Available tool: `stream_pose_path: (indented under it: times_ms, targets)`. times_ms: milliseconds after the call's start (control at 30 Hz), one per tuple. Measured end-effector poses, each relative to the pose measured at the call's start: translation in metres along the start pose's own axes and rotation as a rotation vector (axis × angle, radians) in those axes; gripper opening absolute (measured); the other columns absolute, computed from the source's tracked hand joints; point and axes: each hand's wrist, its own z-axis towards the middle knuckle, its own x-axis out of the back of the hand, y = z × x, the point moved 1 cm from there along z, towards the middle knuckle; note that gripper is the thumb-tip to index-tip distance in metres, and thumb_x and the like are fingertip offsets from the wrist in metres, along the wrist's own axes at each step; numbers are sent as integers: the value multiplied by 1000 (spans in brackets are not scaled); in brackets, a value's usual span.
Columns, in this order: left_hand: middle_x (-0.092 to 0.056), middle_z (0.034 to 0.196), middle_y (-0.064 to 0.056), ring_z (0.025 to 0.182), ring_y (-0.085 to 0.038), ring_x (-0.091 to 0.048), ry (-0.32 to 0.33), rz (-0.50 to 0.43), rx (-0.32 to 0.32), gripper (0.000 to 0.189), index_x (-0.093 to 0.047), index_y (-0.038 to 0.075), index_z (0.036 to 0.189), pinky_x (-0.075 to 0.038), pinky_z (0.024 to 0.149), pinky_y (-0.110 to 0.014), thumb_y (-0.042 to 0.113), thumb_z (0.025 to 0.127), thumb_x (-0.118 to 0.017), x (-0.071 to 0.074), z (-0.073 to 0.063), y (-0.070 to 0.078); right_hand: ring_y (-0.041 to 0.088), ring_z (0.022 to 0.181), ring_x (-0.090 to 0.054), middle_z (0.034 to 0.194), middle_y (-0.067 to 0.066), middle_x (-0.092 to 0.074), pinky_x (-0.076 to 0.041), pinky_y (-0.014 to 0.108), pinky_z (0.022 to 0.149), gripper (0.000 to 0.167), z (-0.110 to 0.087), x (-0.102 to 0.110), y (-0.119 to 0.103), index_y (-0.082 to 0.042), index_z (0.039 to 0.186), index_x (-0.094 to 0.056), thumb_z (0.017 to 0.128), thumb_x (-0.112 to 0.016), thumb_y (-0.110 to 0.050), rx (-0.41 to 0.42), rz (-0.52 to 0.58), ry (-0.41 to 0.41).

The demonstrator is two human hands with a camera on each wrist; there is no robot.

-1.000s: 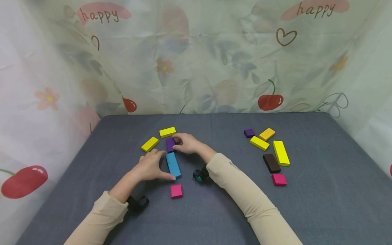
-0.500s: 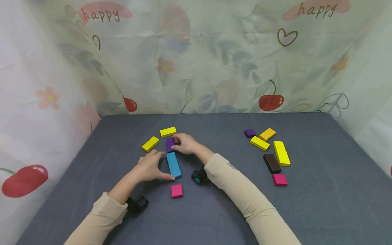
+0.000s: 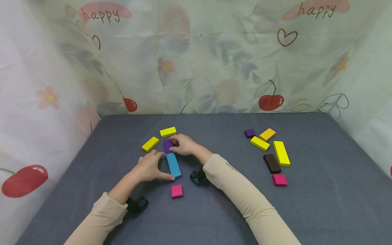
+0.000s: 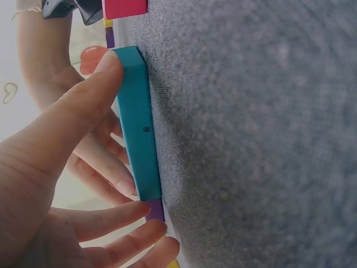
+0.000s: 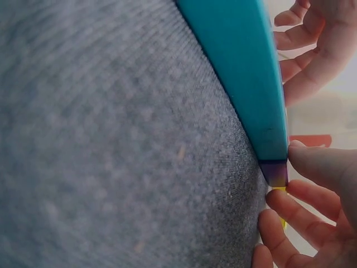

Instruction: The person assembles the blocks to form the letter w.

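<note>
My left hand (image 3: 150, 166) spans a blue block (image 3: 174, 165) lying flat on the table, thumb at its near end and fingertips at its far end. Just beyond that end lies a smaller purple block (image 3: 167, 146), which my right hand (image 3: 184, 144) pinches between thumb and index finger from the right. In the right wrist view, the purple block (image 5: 274, 172) sits end to end against the blue one (image 5: 245, 84). Two yellow blocks lie farther off, one (image 3: 167, 132) behind the purple block and one (image 3: 150, 144) to its left. A pink block (image 3: 176, 191) lies nearer me, apart from the blue one.
To the right, a second group holds a purple block (image 3: 249, 133), an orange block (image 3: 267, 134), a short yellow block (image 3: 259, 143), a long yellow block (image 3: 281, 153), a dark brown block (image 3: 272, 163) and a pink block (image 3: 279, 180). A patterned curtain (image 3: 202, 68) hangs behind the table.
The right hand has shifted the purple block slightly left and toward me, against the blue block's far end. My left hand has stayed almost still on the blue block.
</note>
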Motion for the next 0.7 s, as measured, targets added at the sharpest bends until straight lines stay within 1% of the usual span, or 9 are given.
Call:
stream_pose_path:
  times_ms: [700]
  targets:
    - [-52,122,-21,105,-34,-50,-11,0,11,95,-49,0,132,-37,91,-56,57,63,-78,0,1,0,24,113,-53,125,13,-56,-43,37,101,48,0,-1,-1,-10,137,-46,93,-57,-25,-7,-5,-8]
